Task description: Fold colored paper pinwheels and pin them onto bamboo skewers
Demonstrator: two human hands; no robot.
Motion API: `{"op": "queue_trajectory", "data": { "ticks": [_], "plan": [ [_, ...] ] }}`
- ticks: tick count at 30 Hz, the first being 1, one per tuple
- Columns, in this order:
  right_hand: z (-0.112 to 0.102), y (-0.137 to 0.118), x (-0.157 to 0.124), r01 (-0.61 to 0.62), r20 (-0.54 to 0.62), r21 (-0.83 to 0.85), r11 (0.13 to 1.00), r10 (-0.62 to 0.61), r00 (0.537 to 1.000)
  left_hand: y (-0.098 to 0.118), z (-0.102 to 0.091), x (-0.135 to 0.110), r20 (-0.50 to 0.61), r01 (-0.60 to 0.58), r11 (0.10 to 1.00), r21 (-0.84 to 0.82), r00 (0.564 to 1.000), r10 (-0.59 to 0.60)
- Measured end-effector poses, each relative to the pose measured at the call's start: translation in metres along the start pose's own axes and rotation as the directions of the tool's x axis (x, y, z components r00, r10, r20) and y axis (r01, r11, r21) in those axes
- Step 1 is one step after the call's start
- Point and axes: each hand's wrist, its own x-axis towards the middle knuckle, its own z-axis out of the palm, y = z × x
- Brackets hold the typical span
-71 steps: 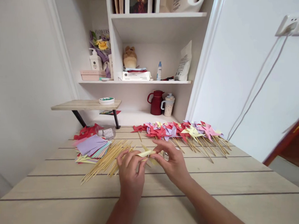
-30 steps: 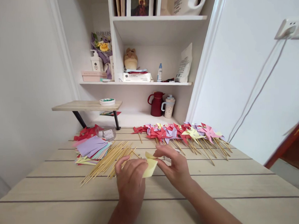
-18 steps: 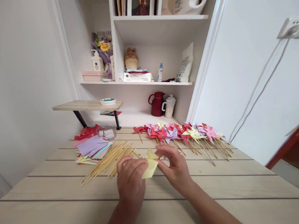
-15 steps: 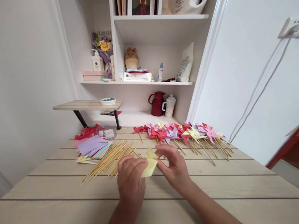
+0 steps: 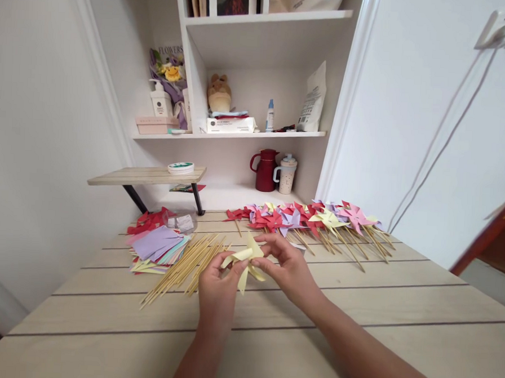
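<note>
Both hands pinch the yellow paper pinwheel [image 5: 247, 259] just above the surface [image 5: 356, 307]: left hand [image 5: 218, 286] steadies it, right hand [image 5: 288, 268] fingers grip its folded center. Skewers [image 5: 185, 264] lie just beside.

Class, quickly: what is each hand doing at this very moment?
Left hand: closed, pinching the yellow paper pinwheel from its left side.
Right hand: closed, fingertips gripping the same pinwheel at its centre.
</note>
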Motion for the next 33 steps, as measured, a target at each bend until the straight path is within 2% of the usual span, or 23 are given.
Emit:
{"op": "queue_trajectory", "data": {
  "ticks": [6,10,14,17,20,23,25,27,29,31,33],
  "plan": [
    [-0.005,-0.001,0.002,0.030,-0.030,-0.047,0.998,-0.032,0.999,0.008,0.002,-0.003,0.065,0.065,0.994,-0.091,0.996,-0.059],
    [-0.005,-0.001,0.002,0.026,-0.030,-0.079,0.997,-0.029,0.999,0.008,0.003,-0.003,0.047,0.054,0.994,-0.096,0.998,-0.050],
    [-0.005,0.000,0.002,0.012,-0.013,-0.091,0.996,-0.013,1.000,0.002,0.000,-0.002,0.031,0.022,1.000,-0.004,0.999,-0.022],
    [-0.005,0.000,0.002,0.017,-0.010,-0.116,0.993,-0.018,1.000,0.000,-0.002,-0.003,0.011,-0.110,0.985,0.135,0.994,0.110],
    [-0.005,-0.002,0.000,0.050,-0.014,-0.156,0.987,-0.053,0.999,0.002,-0.004,-0.005,0.042,-0.324,0.905,0.274,0.945,0.326],
    [-0.004,-0.004,-0.003,0.134,-0.017,-0.200,0.971,-0.140,0.990,0.002,-0.007,-0.007,0.102,-0.529,0.774,0.348,0.842,0.530],
    [-0.004,-0.005,-0.005,0.200,-0.031,-0.233,0.952,-0.212,0.977,0.001,-0.008,-0.007,0.146,-0.632,0.685,0.364,0.765,0.628],
    [-0.002,-0.005,-0.007,0.248,-0.055,-0.258,0.934,-0.271,0.961,0.001,-0.009,-0.008,0.167,-0.673,0.646,0.361,0.728,0.665],
    [0.000,-0.005,-0.008,0.267,-0.077,-0.262,0.928,-0.296,0.952,0.002,-0.009,-0.008,0.143,-0.640,0.683,0.352,0.758,0.636],
    [0.002,-0.005,-0.008,0.247,-0.078,-0.238,0.939,-0.272,0.959,0.003,-0.007,-0.007,0.087,-0.539,0.772,0.338,0.834,0.544],
    [0.003,-0.004,-0.006,0.174,-0.064,-0.194,0.965,-0.189,0.980,0.002,-0.006,-0.004,0.038,-0.377,0.874,0.306,0.922,0.385]
  ]
}}
